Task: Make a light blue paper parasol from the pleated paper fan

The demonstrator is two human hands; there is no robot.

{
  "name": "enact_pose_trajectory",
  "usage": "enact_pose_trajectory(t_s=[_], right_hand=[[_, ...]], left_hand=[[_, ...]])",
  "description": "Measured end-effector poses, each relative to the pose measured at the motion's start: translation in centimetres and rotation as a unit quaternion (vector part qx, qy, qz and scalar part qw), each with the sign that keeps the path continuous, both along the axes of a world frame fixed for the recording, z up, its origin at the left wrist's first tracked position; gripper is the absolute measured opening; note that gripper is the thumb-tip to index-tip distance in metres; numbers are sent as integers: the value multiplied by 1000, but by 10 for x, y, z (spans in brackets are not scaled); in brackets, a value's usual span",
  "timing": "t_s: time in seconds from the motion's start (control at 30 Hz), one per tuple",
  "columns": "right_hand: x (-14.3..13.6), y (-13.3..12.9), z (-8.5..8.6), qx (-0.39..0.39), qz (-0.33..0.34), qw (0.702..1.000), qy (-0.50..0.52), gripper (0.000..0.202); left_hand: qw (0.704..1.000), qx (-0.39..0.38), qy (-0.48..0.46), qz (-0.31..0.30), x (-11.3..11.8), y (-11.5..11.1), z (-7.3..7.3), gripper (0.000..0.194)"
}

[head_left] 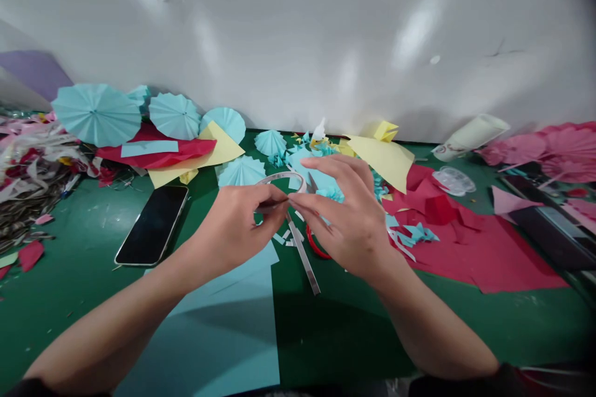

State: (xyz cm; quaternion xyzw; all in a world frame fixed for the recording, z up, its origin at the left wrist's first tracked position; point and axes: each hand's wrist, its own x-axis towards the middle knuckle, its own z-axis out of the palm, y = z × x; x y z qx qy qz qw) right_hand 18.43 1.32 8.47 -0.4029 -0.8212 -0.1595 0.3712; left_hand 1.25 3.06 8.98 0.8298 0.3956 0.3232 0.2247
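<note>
My left hand (242, 214) and my right hand (347, 214) meet at the fingertips in mid-view. Both are closed in a pinch on something small and thin, mostly hidden by the fingers. A narrow grey-white strip (305, 257) slants down from just below the fingertips; whether it is held or lies on the table, I cannot tell. Just behind the fingers is a white ring, like a tape roll (298, 181). Scissors with a red handle (317, 245) lie partly hidden under my right hand. Small white paper scraps (293, 237) are scattered below the hands.
Light-blue paper (218, 335) lies in front on the green table (335, 347). A phone (153, 223) is to the left. Pleated blue paper rosettes (95, 113) line the white wall (288, 31). Red paper (503, 254), a cup (472, 136) and pink rosettes (565, 152) are right.
</note>
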Motion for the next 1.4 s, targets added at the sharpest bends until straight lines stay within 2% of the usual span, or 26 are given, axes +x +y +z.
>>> enact_pose_trajectory(t_s=[0.37, 0.57, 0.8, 1.0, 1.3, 1.4], right_hand=[[-3, -2, 1, -40, 2, 998, 48, 10], [-4, -4, 4, -136, 12, 987, 90, 8], [-4, -7, 5, -181, 28, 977, 106, 10], [-4, -7, 2, -169, 36, 981, 87, 11], [-10, -10, -1, -121, 4, 991, 56, 14], [-11, -16, 3, -122, 3, 991, 62, 16]], left_hand=[[999, 33, 12, -16, -1, 2, 0, 12], [998, 49, 27, -18, -2, -1, 1, 11], [1000, 2, 19, -16, 2, 0, 2, 17], [998, -61, 11, -21, 2, 3, 0, 18], [978, -194, -80, -2, 7, 9, -5, 17], [969, -206, -130, 33, 4, 16, -9, 19]])
